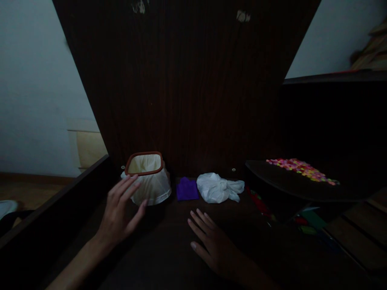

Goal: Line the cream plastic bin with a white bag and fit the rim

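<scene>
A small trash bin [151, 187] with a brown rim and a whitish liner bag folded over it stands at the back left of the dark wooden surface [163, 245]. My left hand [119, 211] is at its front left, fingers spread and holding nothing; whether the fingertips touch the bin I cannot tell. My right hand [208, 239] hovers over or rests on the surface, open, with its fingers apart. Just beyond it lie a folded purple cloth-like piece [187, 190] and a knotted white plastic bag [216, 188].
A tall dark wooden panel [193, 88] rises behind the bin. On the right, a dark shelf [272, 177] carries a heap of small colourful pieces [302, 169], with blurred red and green items [314, 219] below it. A raised dark edge [69, 197] bounds the left side.
</scene>
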### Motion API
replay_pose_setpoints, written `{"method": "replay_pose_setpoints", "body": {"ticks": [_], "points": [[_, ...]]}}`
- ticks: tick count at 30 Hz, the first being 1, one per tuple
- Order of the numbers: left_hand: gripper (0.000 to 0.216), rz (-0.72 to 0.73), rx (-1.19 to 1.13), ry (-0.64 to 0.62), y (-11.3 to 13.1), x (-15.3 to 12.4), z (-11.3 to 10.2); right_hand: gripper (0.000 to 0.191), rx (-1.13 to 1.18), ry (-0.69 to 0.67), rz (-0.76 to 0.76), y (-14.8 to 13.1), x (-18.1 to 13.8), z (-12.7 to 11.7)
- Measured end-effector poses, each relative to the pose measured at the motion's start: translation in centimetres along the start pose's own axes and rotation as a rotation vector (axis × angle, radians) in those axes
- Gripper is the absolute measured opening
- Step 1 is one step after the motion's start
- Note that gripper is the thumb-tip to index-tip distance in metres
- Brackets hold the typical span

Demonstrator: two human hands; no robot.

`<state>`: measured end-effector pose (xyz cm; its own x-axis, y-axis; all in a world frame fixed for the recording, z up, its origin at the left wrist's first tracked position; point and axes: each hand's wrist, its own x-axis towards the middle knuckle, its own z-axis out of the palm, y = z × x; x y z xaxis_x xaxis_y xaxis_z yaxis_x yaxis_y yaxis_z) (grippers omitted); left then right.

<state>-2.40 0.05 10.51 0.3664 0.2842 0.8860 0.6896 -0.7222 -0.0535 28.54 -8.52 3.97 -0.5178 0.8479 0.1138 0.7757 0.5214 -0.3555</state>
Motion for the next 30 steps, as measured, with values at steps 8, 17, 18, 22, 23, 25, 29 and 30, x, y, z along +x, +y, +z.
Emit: {"method": "replay_pose_setpoints", "body": {"ticks": [8,17,18,22,23,25,29,30], "points": [[0.04,-0.208,0.019,-0.182,-4.6,1.1,0.6,0.057,0.027,0.003,-0.004,0.0,0.0,-0.2],[0.032,-0.181,-0.058,-0.478,-6.1,4.0,0.9,0.059,0.032,0.019,-0.009,0.3,0.0,0.1],[0.03,-0.189,-0.058,-0.491,-6.2,4.1,0.8,0.059,0.029,0.02,-0.009,0.2,0.0,0.1],[0.027,-0.187,-0.052,-0.521,-6.0,4.6,0.3,0.058,0.009,-0.002,0.007,0.1,0.2,0.0],[0.028,-0.176,-0.049,-0.524,-5.8,4.7,0.0,0.058,0.008,-0.002,0.011,0.0,0.2,-0.1],[0.029,-0.149,-0.044,-0.516,-5.3,5.0,-0.5,0.057,0.023,0.0,0.018,0.0,0.3,-0.2],[0.023,-0.084,-0.048,-0.424,-3.5,5.4,-1.6,0.059,0.178,-0.019,0.08,-0.4,0.2,-0.6],[0.022,-0.061,-0.058,-0.394,-2.8,5.5,-1.9,0.06,0.246,-0.007,0.107,-0.4,0.2,-0.6]]}}
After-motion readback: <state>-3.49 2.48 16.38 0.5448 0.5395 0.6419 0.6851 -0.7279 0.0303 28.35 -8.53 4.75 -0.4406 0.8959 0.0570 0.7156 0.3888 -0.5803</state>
